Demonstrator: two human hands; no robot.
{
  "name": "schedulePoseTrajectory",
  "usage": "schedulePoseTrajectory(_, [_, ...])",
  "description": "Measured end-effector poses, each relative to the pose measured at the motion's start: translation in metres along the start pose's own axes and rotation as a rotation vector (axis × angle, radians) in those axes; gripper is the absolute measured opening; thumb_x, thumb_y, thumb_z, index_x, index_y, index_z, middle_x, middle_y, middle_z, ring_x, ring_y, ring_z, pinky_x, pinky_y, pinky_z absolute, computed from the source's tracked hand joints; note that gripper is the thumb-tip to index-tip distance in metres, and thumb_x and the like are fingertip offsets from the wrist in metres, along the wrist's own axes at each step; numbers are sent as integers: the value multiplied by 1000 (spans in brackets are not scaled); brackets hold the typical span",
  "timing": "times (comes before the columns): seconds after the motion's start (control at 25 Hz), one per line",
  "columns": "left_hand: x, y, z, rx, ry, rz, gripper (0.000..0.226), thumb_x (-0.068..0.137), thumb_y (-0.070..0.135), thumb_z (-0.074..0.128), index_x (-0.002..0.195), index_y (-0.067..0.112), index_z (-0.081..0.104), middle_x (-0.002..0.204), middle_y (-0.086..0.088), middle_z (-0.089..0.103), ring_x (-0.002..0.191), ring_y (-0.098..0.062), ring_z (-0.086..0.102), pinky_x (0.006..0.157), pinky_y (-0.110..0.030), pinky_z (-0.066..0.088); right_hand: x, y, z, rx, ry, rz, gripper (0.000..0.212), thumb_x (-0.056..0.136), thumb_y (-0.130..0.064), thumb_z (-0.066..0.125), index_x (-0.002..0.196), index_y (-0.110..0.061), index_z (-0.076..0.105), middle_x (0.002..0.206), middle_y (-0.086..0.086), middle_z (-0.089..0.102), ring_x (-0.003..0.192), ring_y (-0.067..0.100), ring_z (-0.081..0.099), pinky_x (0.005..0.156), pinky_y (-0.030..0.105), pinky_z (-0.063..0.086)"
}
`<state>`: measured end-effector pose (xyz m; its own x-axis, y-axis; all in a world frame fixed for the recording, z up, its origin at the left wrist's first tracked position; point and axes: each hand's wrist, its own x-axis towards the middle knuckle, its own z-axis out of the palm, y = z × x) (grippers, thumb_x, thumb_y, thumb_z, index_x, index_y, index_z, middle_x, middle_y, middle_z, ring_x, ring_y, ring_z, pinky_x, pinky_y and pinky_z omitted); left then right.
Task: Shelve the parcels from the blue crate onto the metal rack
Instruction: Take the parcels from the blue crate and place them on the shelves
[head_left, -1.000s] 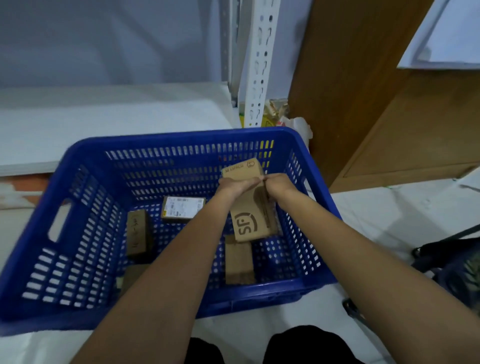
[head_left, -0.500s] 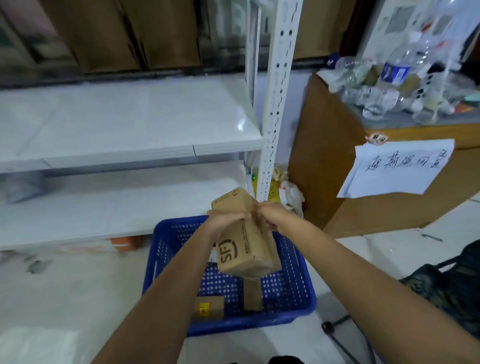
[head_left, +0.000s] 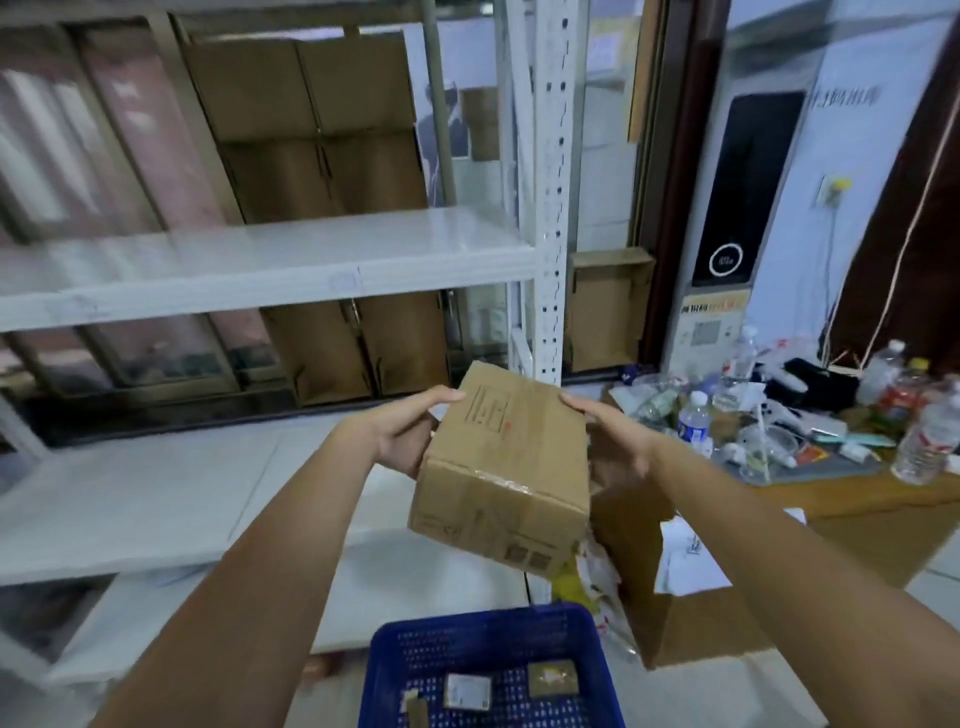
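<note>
The cardboard parcel (head_left: 506, 467) is held up in the air between both hands, tilted, above the blue crate (head_left: 488, 639) and in front of the metal rack (head_left: 549, 208). The left hand (head_left: 402, 434) grasps its left side with fingers wrapped round the far top edge; the right hand (head_left: 613, 441) grasps the right side, fingers laid over the top corner. Three small parcels (head_left: 553, 678) are left lying in the crate. The white shelf (head_left: 270, 260) just behind looks bare where it shows. To shelve it well, I would level the box first, slide it flat onto the shelf, pushed back from the edge and clear of the perforated upright, then let go. A cluttered table (head_left: 857, 499) with water bottles (head_left: 693, 423) stands to the right.
</note>
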<state>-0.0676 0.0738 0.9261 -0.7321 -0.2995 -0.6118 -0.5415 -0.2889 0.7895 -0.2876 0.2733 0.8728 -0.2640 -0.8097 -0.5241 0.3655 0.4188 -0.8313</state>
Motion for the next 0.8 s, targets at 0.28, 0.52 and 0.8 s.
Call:
schedulePoseTrajectory(0.28, [-54,44,9,-84,46,178,59,63,59,78,104,17,77,114,-11,72,105,-28,68,99,-39,46,-52,-72,13,-27,63,-96,92,46,-65,85,121,-20,57,119,12,57,103,32,60,75,50,56])
schedulePoseTrajectory(0.52, [-67,42,-5,-196,253,110,122,46,79,72,137,6,39,132,-24,53,119,-42,54,94,-53,48,-56,-92,13,101,222,-70,86,44,-63,83,111,-14,61,106,17,68,96,37,65,74,52,57])
schedulePoseTrajectory(0.8, [-58,35,26,-341,288,164,111,51,70,77,141,22,36,134,-21,51,115,-44,54,83,-54,51,-37,-101,44,152,216,-100,71,57,-67,72,107,-17,63,101,13,71,93,33,67,75,48,57])
